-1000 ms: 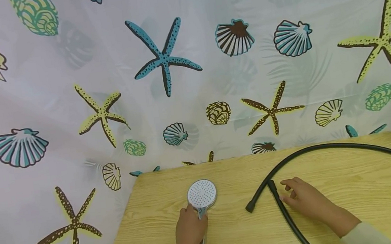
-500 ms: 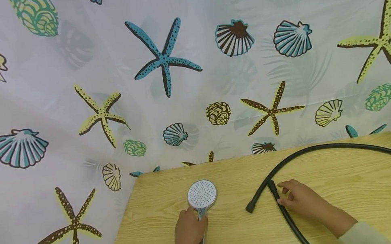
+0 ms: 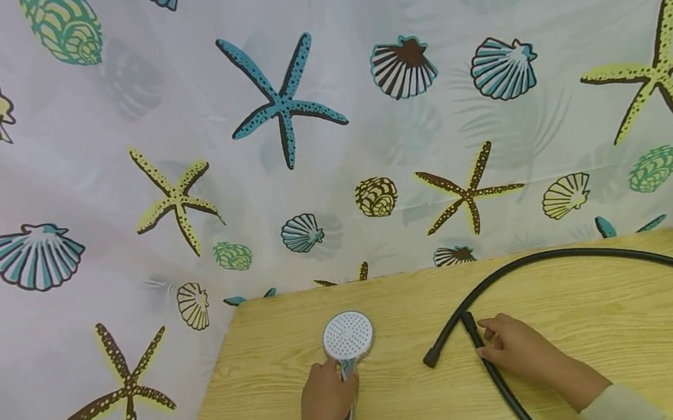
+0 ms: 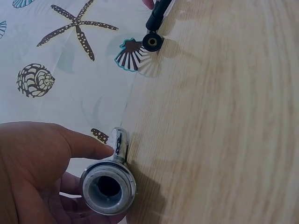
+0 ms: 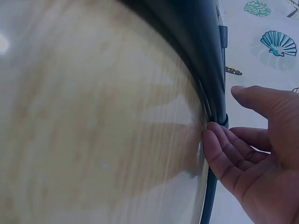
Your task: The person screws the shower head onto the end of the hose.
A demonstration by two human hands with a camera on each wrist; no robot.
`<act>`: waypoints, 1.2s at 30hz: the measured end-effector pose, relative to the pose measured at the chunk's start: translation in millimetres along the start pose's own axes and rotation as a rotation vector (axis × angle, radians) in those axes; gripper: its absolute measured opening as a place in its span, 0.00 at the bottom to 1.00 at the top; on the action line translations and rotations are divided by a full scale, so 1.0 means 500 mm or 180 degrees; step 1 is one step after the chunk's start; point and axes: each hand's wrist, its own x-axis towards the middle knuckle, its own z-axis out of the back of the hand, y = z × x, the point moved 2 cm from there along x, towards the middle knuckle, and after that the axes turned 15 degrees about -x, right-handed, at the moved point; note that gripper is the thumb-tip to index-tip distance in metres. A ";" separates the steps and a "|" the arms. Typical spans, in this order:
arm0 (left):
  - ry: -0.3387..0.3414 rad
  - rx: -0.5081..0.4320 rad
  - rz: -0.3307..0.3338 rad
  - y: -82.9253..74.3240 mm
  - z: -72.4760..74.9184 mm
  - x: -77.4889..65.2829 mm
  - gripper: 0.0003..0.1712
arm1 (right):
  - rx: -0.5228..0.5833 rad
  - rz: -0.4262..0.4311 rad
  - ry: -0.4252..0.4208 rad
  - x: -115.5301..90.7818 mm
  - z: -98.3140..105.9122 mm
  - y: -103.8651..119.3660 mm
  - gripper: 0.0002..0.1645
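Observation:
My left hand [image 3: 324,397] grips a chrome shower head [image 3: 348,337] by its handle, with the round white spray face up and toward the back. In the left wrist view, the handle's hollow threaded end [image 4: 109,189] faces the camera and the left thumb lies along its side. To the right, a black shower hose [image 3: 503,382] lies on the table in a loop. My right hand [image 3: 520,348] is beside one of its ends. The right wrist view has the fingertips [image 5: 212,135] against the hose, below its collar, while the thumb [image 5: 245,97] stands apart from it.
The hose's other end [image 3: 431,356] points toward the shower head, and its curve [image 3: 569,252] runs along the back of the wooden table [image 3: 266,359]. Behind and left of the table hangs a white curtain [image 3: 327,134] printed with starfish and shells.
My right hand has moved slightly left, bringing its fingers up to the hose. The left hand and shower head have stayed nearly in place.

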 end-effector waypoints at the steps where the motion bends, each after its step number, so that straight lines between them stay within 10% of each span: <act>1: -0.0002 -0.0014 0.0007 0.000 0.000 -0.001 0.32 | -0.0010 0.0018 0.0002 0.000 -0.001 -0.001 0.34; 36: 0.0059 -0.0191 -0.0141 0.008 -0.005 -0.002 0.23 | 0.0020 -0.0018 0.0071 -0.002 -0.007 0.003 0.32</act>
